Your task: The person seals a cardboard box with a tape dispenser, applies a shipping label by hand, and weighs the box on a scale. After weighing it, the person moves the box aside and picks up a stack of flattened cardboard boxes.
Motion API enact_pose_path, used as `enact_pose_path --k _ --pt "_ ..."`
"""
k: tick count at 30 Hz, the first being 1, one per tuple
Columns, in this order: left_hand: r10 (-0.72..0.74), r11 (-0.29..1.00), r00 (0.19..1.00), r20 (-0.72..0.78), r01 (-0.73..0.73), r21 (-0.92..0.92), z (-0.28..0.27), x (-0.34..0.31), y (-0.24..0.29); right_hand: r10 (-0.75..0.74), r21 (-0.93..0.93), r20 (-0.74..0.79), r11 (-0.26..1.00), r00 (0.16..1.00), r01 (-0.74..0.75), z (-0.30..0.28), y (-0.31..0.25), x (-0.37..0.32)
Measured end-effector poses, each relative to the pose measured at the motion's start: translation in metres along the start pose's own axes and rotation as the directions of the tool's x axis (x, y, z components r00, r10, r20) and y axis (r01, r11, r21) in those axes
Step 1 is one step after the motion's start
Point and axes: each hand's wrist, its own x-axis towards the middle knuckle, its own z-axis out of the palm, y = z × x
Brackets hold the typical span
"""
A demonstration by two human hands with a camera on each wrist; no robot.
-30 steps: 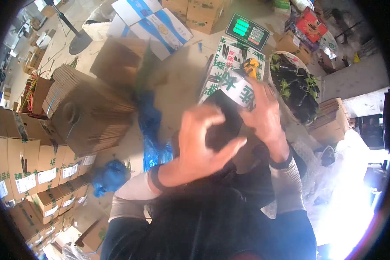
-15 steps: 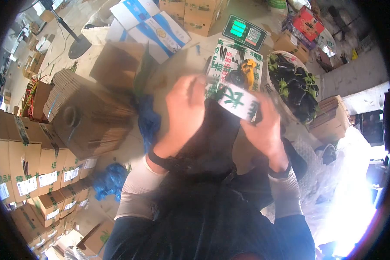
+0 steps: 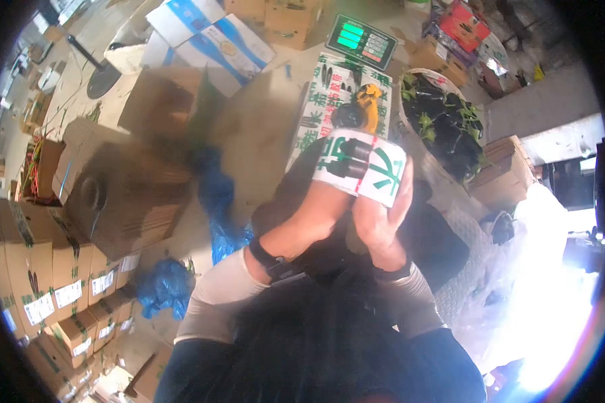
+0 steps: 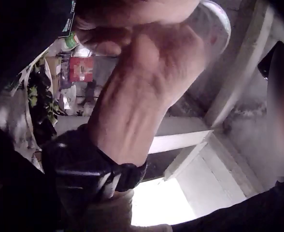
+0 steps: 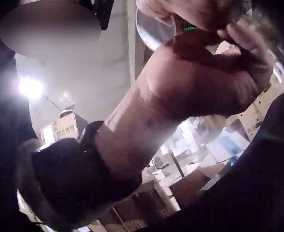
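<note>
A wide roll of white printed tape [image 3: 391,176], with green characters and dark pictures, is held up before the chest in the head view. My right hand [image 3: 378,225] grips its right side, fingers along the edge. From the left, my left hand [image 3: 318,213] holds the roll, its fingers hidden behind the tape. Part of the roll's pale rounded side [image 4: 221,30] shows beyond the hands in the left wrist view. Just past the roll, a yellow and black tape dispenser [image 3: 368,107] lies on a white surface [image 3: 309,127] printed in green and red.
A scale display [image 3: 361,41] with green digits stands behind the printed surface. To the right is a basket of eggplants [image 3: 444,124]. Flattened cardboard [image 3: 117,195], an open box [image 3: 156,104] and blue plastic [image 3: 215,195] lie to the left, with stacked cartons [image 3: 37,269] beyond.
My left hand has come in from the left to the roll beside my right hand. The roll has turned, showing a broader printed face, and the head view has shifted.
</note>
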Motion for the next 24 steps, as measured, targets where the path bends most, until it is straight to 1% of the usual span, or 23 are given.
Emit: enact_pose_path --k 1,3,4,5,6,7,8,9,10,11,12,13,14,15,16,17,18,19,20,21,23,24 --pt "-0.036 0.994 0.999 0.004 0.035 0.107 -0.003 0.001 0.009 -0.042 -0.046 0.017 0.998 0.999 0.043 -0.002 0.000 0.004" --pt "-0.043 0.957 0.984 -0.171 0.090 0.275 -0.017 -0.002 0.012 0.128 -0.042 -0.015 0.991 0.992 -0.129 -0.006 -0.009 0.011" --pt "0.144 0.781 0.979 -0.147 -0.021 0.624 -0.045 -0.003 0.014 0.148 -0.101 -0.063 0.983 0.987 -0.154 -0.009 -0.008 0.015" --pt "0.290 0.750 0.943 -0.162 -0.118 0.651 -0.048 0.001 0.028 0.230 -0.112 -0.067 0.965 0.971 -0.237 -0.013 -0.019 0.020" --pt "0.429 0.697 0.887 -0.173 -0.203 0.687 -0.051 0.005 0.041 0.185 -0.271 0.031 0.947 0.982 -0.170 -0.029 -0.011 0.018" --pt "0.475 0.841 0.816 -0.331 -0.309 0.444 -0.030 0.007 0.068 0.163 -0.418 0.135 0.904 0.977 -0.092 -0.043 -0.002 0.015" --pt "0.570 0.722 0.813 -0.117 -0.428 0.543 -0.032 0.011 0.074 0.163 -0.559 0.239 0.829 0.957 -0.001 -0.041 -0.019 0.018" --pt "0.508 0.618 0.854 0.111 -0.451 0.644 -0.031 0.011 0.081 0.223 -0.490 0.301 0.871 0.927 -0.050 -0.047 -0.005 0.012" --pt "0.418 0.498 0.846 0.332 -0.519 0.695 -0.030 0.011 0.088 0.195 -0.471 0.282 0.881 0.939 -0.041 -0.045 -0.006 0.010" --pt "0.316 0.476 0.857 0.408 -0.515 0.712 -0.016 0.014 0.081 0.165 -0.450 0.267 0.893 0.950 -0.028 -0.040 -0.006 0.007" --pt "0.359 0.586 0.876 0.322 -0.480 0.653 -0.010 0.016 0.062 0.146 -0.377 0.151 0.923 0.978 -0.080 -0.037 0.002 0.000" --pt "0.389 0.683 0.892 0.232 -0.448 0.577 -0.005 0.018 0.039 0.082 -0.298 0.020 0.952 0.996 -0.072 -0.028 0.000 0.004" --pt "0.387 0.882 0.922 0.018 -0.376 0.283 0.009 0.020 0.022 0.048 -0.266 -0.076 0.962 0.996 -0.067 -0.021 0.008 0.002" --pt "0.293 0.948 0.939 -0.181 -0.309 -0.070 0.022 0.022 0.010 0.025 -0.234 -0.173 0.970 0.985 -0.066 -0.018 0.018 -0.002" --pt "0.195 0.932 0.962 -0.193 -0.243 -0.269 0.028 0.024 0.008 0.098 -0.211 -0.195 0.968 0.976 -0.139 -0.019 0.021 -0.005" --pt "0.196 0.934 0.963 -0.183 -0.241 -0.265 0.032 0.028 0.009 0.091 -0.207 -0.201 0.969 0.975 -0.133 -0.020 0.028 -0.005" --pt "0.096 0.889 0.980 -0.175 -0.164 -0.428 0.035 0.033 0.009 0.051 -0.180 -0.213 0.980 0.976 -0.091 -0.022 0.036 -0.003" --pt "-0.005 0.811 0.988 -0.155 -0.087 -0.578 0.037 0.036 0.008 0.017 -0.153 -0.224 0.987 0.974 -0.052 -0.023 0.039 -0.002" --pt "-0.042 0.774 0.994 -0.097 -0.029 -0.633 0.034 0.039 0.005 -0.025 -0.224 -0.153 0.975 0.988 -0.010 -0.030 0.035 -0.001" --pt "-0.037 0.775 0.993 -0.109 -0.041 -0.631 0.034 0.041 0.005 -0.019 -0.217 -0.144 0.976 0.989 -0.013 -0.031 0.034 0.000" --pt "-0.118 0.772 0.983 -0.143 0.001 -0.635 0.032 0.042 0.007 -0.016 -0.099 -0.105 0.995 0.994 0.006 -0.027 0.036 0.002" --pt "-0.116 0.791 0.985 -0.126 0.015 -0.612 0.023 0.044 0.004 0.064 -0.104 -0.060 0.992 0.996 -0.069 -0.029 0.033 0.001"
